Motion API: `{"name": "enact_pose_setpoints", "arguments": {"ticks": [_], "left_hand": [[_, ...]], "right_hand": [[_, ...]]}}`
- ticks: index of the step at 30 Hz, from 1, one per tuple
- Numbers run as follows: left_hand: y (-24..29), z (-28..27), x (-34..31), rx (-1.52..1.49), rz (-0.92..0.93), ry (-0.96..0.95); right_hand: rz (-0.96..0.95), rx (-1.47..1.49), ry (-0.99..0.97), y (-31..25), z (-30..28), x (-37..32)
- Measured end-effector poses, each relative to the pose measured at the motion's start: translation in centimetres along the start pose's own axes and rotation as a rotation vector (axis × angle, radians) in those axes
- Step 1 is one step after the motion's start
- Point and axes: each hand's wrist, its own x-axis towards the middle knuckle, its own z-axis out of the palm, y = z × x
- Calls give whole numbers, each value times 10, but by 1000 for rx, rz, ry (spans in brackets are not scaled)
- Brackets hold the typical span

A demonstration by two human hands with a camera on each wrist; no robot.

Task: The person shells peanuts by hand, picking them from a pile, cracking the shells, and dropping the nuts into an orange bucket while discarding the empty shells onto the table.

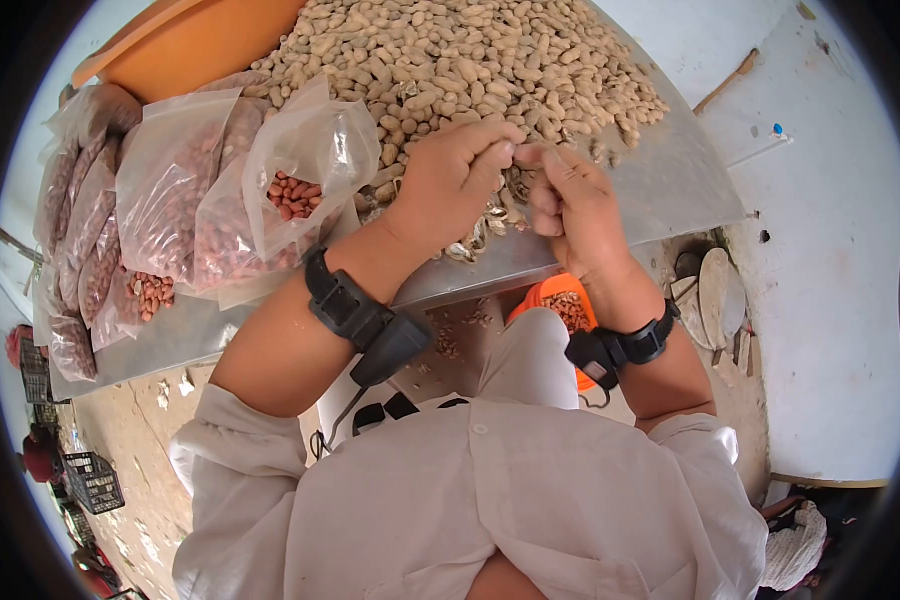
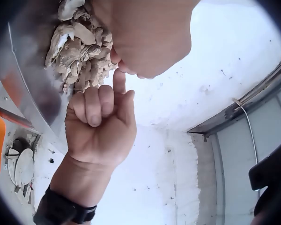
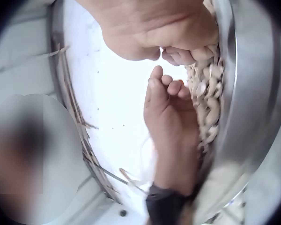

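Over the near edge of a large heap of unshelled peanuts [image 1: 470,65], my two hands meet at the fingertips. My left hand [image 1: 445,185] comes in from the left with curled fingers, its thumb lying along the index finger. Opposite it, my right hand [image 1: 582,205] bends its fingers inward, and its index finger reaches the left fingertips in the left wrist view. I cannot tell whether a peanut is between the fingertips. Broken, empty shells [image 1: 475,240] lie right below the hands. In the right wrist view the left hand [image 3: 171,110] shows its curled fingertips beside the peanuts.
Clear plastic bags of shelled red peanuts [image 1: 170,185] fill the left of the metal table [image 1: 685,195]. One open bag [image 1: 310,150] shows loose kernels. Behind stands an orange basin [image 1: 190,50]. Below the table edge, an orange container [image 1: 545,293] holds kernels. A white wall [image 1: 830,300] rises at right.
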Motion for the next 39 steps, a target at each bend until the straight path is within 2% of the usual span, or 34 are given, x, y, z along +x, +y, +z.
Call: {"name": "enact_pose_setpoints", "arguments": {"ticks": [1, 3, 4, 7, 10, 13, 16, 18, 20, 23, 26, 29, 32, 39], "left_hand": [[-1, 1, 0, 136, 134, 0], [-1, 3, 0, 202, 268, -9], [0, 4, 0, 235, 335, -11], [2, 2, -1, 302, 335, -77], [3, 0, -3, 260, 254, -160], [4, 0, -3, 183, 255, -131], [3, -3, -3, 232, 252, -155], [-1, -2, -3, 235, 273, -162], [-4, -1, -4, 254, 274, -147], [-5, 1, -4, 283, 245, -100], [-3, 0, -4, 259, 200, -76], [-2, -2, -4, 228, 162, -76], [-2, -3, -3, 220, 170, -78], [1, -4, -3, 228, 181, -67]], "right_hand": [[70, 165, -9, 3, 3, -2], [206, 498, -25, 11, 13, -3], [207, 517, -20, 12, 17, -5], [218, 649, 6, 18, 22, -5], [224, 686, 52, 17, 25, -9], [199, 732, 154, 18, 13, -4], [46, 444, 100, -12, -11, -2], [-30, 295, 205, -27, -35, 3], [-187, 79, 302, -35, -67, 12], [-198, -606, 363, -47, -105, 23], [-291, -1310, 377, -45, -125, 31], [-417, -1309, 325, -36, -164, 53], [-165, -1509, 423, -54, -155, 59], [-29, -1699, 426, -49, -151, 73]]}}
